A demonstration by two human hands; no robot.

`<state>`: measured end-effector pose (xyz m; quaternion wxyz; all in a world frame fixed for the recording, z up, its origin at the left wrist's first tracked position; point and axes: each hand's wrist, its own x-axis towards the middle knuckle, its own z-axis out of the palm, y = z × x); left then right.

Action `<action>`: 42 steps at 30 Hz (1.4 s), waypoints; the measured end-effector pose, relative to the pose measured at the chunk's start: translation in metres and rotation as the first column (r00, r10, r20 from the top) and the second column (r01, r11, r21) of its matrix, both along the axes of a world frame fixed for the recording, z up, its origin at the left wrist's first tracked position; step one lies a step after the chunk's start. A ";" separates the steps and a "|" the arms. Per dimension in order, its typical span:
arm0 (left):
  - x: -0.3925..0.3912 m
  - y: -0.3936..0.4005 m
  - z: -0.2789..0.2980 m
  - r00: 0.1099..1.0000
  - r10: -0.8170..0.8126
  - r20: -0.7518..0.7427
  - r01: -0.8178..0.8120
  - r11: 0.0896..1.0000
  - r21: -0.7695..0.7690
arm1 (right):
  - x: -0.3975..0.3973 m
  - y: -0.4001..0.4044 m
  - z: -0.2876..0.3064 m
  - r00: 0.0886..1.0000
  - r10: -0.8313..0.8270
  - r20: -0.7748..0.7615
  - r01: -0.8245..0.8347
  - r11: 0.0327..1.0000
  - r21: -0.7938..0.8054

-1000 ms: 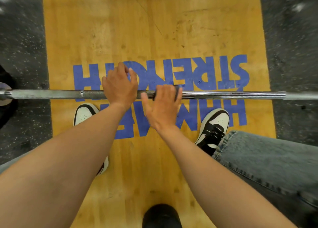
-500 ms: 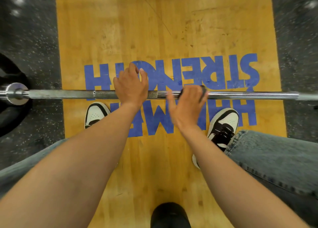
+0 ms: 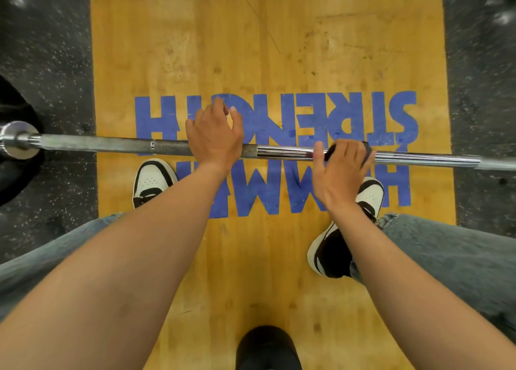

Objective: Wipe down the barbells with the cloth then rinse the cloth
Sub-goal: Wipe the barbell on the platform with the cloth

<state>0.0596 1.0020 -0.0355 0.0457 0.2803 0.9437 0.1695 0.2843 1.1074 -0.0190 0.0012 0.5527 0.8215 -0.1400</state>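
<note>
A steel barbell (image 3: 282, 151) lies across the view from left to right, knurled on its left part and smooth and shiny right of centre. My left hand (image 3: 213, 135) rests over the knurled section with its fingers draped over the far side of the bar. My right hand (image 3: 339, 170) presses a dark cloth (image 3: 365, 153) around the smooth shaft; only the cloth's edges show past my fingers.
The bar hangs over a yellow wooden lifting platform (image 3: 268, 48) with blue lettering, flanked by black speckled rubber flooring (image 3: 44, 62). The bar's collar (image 3: 19, 139) and a black plate (image 3: 16, 141) are at the left edge. My two sneakers (image 3: 152, 181) and jeans stand below the bar.
My right hand has slid the cloth to the right along the bar. My left hand has kept its place on the knurled part. The view has shifted left, showing the collar.
</note>
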 end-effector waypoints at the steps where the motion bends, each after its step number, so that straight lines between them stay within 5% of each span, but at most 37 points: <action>1: 0.000 0.000 -0.001 1.000 0.000 -0.002 0.000 1.000 -0.002 | -0.014 -0.012 0.001 1.000 0.026 -0.009 -0.026 1.000 -0.016; 7: 0.000 0.003 0.000 1.000 0.020 0.016 -0.020 1.000 -0.004 | -0.102 -0.092 -0.001 0.964 0.259 -0.059 -0.262 0.963 -0.057; 11: 0.000 0.003 0.002 1.000 0.009 0.007 -0.009 1.000 0.002 | -0.079 -0.059 0.003 0.884 0.451 -0.123 -0.457 0.889 -0.025; 18: 0.008 -0.003 0.002 1.000 0.009 -0.015 -0.008 0.998 0.058 | -0.047 0.011 0.023 0.937 0.331 0.113 -0.305 0.932 -0.198; 25: 0.021 -0.021 -0.002 0.994 -0.018 -0.110 0.029 0.994 0.105 | -0.114 -0.037 0.033 0.744 0.658 0.114 -0.573 0.716 -0.400; 30: 0.029 -0.029 -0.001 0.992 -0.005 -0.126 0.022 0.991 0.134 | -0.076 0.019 0.036 0.864 0.459 0.207 -0.192 0.680 -0.708; 34: 0.033 -0.034 -0.004 0.990 -0.004 -0.144 0.025 0.989 0.149 | -0.068 0.043 0.030 0.884 0.383 0.269 0.016 0.550 -0.835; 38: 0.037 -0.037 -0.004 0.988 0.000 -0.156 0.024 0.988 0.150 | -0.107 0.014 0.027 0.918 0.361 0.163 0.017 0.374 -0.927; 42: 0.040 -0.040 -0.003 0.987 0.008 -0.160 0.013 0.991 0.132 | -0.129 -0.012 0.032 0.923 0.382 0.034 -0.100 0.326 -0.940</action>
